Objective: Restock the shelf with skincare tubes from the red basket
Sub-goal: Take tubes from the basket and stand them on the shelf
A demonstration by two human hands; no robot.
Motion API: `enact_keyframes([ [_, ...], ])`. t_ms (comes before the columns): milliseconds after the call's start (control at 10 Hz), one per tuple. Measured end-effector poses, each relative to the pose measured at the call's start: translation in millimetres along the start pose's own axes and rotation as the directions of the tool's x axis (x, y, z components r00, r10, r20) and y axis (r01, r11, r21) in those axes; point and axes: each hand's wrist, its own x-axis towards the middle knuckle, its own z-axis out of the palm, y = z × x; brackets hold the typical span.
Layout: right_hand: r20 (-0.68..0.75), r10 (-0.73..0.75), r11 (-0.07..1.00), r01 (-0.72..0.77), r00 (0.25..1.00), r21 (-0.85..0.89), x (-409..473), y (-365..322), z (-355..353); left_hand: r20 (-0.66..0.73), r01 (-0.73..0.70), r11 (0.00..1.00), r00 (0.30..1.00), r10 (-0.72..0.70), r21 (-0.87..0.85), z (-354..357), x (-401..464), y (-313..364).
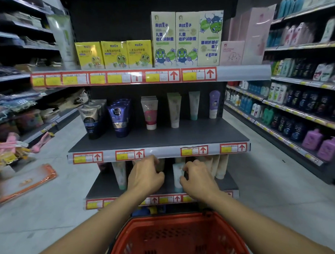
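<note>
While both arms reach forward over the red basket (179,239), the hands work at the lower shelf (104,183) of the end display. The right hand (196,177) has its fingers curled against a pale skincare tube with a teal cap (177,177) standing upright on that shelf, just left of the hand; whether it truly grips the tube cannot be told. The left hand (145,175) is curled over something at the shelf's middle, hidden behind it, so its hold is unclear. Another pale tube (120,174) stands to its left, and cream-coloured tubes (219,166) stand to the right. The basket sits below, well apart from both hands.
</note>
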Motion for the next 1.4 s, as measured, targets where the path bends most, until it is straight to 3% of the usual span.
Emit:
enact_keyframes([
  [400,0.182,0.106,0.994,-0.101,0.978,-0.038,-45.3,46.7,65.4,0.212,0.1,0.995,0.972,-0.103,0.025,78.7,-39.7,-40.8],
  [600,0.35,0.207,0.978,-0.185,0.914,-0.094,-71.4,77.0,105.7,0.341,0.17,0.984,0.923,-0.177,0.051,124.9,-57.1,-72.9],
  [800,0.496,0.252,0.968,-0.213,0.831,-0.134,-91.0,108.7,148.3,0.486,0.273,0.958,0.827,-0.283,0.093,171.2,-73.3,-109.8],
  [1200,0.727,0.333,0.942,-0.241,0.6,-0.232,-139.8,148.6,252.9,0.61,0.442,0.882,0.657,-0.442,0.162,253.6,-99.3,-175.6],
  [1400,0.861,0.297,0.954,-0.093,0.412,-0.285,-172.9,164.9,302.9,0.642,0.479,0.842,0.57,-0.513,0.247,294.3,-117.0,-204.2],
])
